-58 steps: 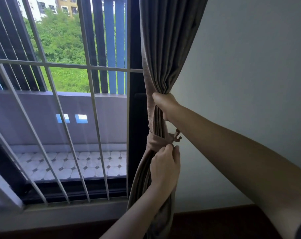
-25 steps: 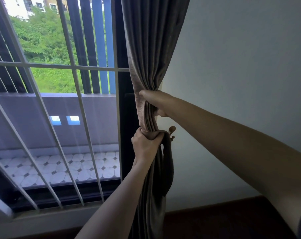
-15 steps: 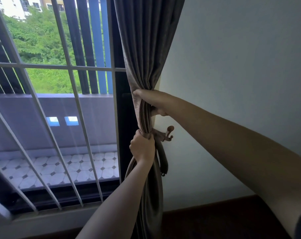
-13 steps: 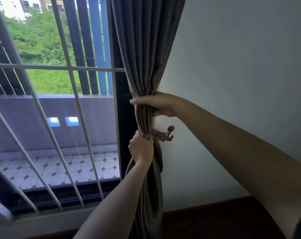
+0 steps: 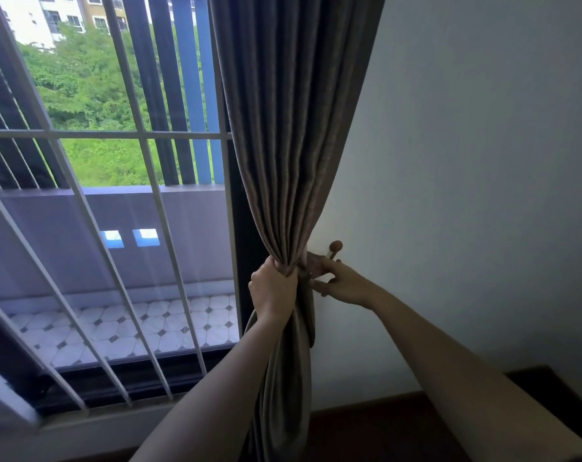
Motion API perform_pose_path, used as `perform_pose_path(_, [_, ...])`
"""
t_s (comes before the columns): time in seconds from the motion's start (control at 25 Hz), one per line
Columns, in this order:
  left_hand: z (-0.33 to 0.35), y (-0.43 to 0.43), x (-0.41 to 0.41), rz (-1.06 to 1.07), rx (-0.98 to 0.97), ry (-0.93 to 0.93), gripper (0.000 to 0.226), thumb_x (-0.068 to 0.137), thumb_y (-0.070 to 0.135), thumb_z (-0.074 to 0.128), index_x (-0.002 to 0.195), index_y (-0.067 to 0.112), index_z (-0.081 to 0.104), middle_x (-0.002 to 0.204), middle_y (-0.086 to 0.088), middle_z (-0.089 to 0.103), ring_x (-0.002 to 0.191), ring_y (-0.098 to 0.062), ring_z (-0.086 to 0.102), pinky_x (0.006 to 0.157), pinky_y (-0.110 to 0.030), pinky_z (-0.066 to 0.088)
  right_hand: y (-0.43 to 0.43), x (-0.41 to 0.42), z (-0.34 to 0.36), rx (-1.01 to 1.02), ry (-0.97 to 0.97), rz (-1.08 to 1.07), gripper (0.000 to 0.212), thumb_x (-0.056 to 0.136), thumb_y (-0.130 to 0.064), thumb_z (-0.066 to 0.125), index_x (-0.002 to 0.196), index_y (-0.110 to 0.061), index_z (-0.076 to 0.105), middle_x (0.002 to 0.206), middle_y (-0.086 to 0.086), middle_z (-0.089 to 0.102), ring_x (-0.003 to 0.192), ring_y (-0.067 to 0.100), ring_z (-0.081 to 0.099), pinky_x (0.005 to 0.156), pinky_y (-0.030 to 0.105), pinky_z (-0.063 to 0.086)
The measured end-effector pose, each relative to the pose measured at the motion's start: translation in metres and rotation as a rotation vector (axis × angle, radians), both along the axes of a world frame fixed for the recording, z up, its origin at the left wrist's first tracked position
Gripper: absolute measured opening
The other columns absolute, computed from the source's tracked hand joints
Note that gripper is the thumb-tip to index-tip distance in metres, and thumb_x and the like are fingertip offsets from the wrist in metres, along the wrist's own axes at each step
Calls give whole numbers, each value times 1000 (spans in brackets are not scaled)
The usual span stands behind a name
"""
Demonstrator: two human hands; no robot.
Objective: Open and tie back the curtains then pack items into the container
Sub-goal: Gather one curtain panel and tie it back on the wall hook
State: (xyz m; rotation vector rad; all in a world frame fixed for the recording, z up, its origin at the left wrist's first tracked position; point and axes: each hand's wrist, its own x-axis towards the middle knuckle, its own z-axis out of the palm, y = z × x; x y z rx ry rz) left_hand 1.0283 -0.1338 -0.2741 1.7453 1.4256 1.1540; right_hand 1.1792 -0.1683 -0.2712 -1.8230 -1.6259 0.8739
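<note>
A grey-brown curtain hangs gathered at the right edge of the window. My left hand grips the bunched curtain at its narrowest point. A fabric tieback of the same colour hangs down behind the bunch. My right hand pinches the tieback's end just below a brown wall hook with a round knob. Whether the loop sits on the hook is hidden by my fingers. No container is in view.
A white barred window grille fills the left side, with a tiled balcony and trees beyond. A plain white wall is on the right. A dark skirting board runs along the floor below.
My right hand let go of the curtain above the tie and dropped to the tieback end at the hook. My left hand kept its grip on the bunch.
</note>
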Motion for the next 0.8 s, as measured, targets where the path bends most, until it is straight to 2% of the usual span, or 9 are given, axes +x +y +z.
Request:
perform_pose_path(0.08, [0,0,0,5,-2,-11,14,88,18,57,76,11,56,58,10,49,53,-4,47,48,-12,31,-5,-3,3,-27,102,62,59,81,-17,70,132,-29,43,115,-10,52,88,1,56,70,15,47])
perform_pose_path(0.16, [1,1,2,11,-2,-22,15,87,19,57,74,13,55,58,10,50,55,-5,48,48,-14,32,-11,-11,1,147,49,77,69,76,-12,75,129,-39,40,108,-20,48,89,-5,52,69,10,46])
perform_pose_path(0.32, [1,0,2,9,5,-42,17,88,20,59,74,12,55,58,10,49,53,-3,47,48,-13,33,-8,-16,-15,364,-69,17,55,84,3,59,126,-30,45,91,-18,53,69,-1,53,63,6,42])
perform_pose_path(0.4, [0,-2,-1,-15,4,-47,16,88,18,58,74,11,55,58,9,50,54,-5,49,48,-12,32,-1,-2,-12,312,-222,12,37,87,0,52,123,-11,54,95,-2,62,72,8,56,68,15,48])
perform_pose_path(0.44, [0,-2,-2,-33,2,-44,17,88,17,58,72,12,54,58,9,50,55,-6,50,46,-11,32,3,8,-6,331,-322,23,29,88,-4,51,115,-5,60,98,7,65,79,17,59,76,28,51])
perform_pose_path(0.52, [2,-4,-5,-72,-13,-32,18,86,16,58,70,14,52,57,8,50,54,-6,49,42,-10,31,15,22,12,385,-506,22,27,86,-15,47,104,-7,66,100,13,66,92,30,59,82,42,48])
perform_pose_path(0.6, [5,-8,-5,-109,-28,-26,19,85,18,60,68,14,52,56,8,50,52,-4,46,41,-11,33,29,25,26,385,-682,-39,27,85,-20,50,105,-17,67,105,9,62,98,30,54,81,39,43])
perform_pose_path(0.68, [6,-13,-6,-143,-28,-49,28,83,22,65,61,16,48,53,9,48,48,-4,43,41,-7,35,42,17,28,399,-609,-112,24,83,-15,59,106,-12,66,108,12,58,96,30,53,81,39,46])
perform_pose_path(0.8, [-1,-13,-11,-203,-9,-102,35,82,22,68,55,21,47,49,10,47,45,-4,42,40,-7,34,49,-5,13,344,-269,-188,6,85,-4,55,84,1,60,95,20,62,86,34,61,76,46,53])
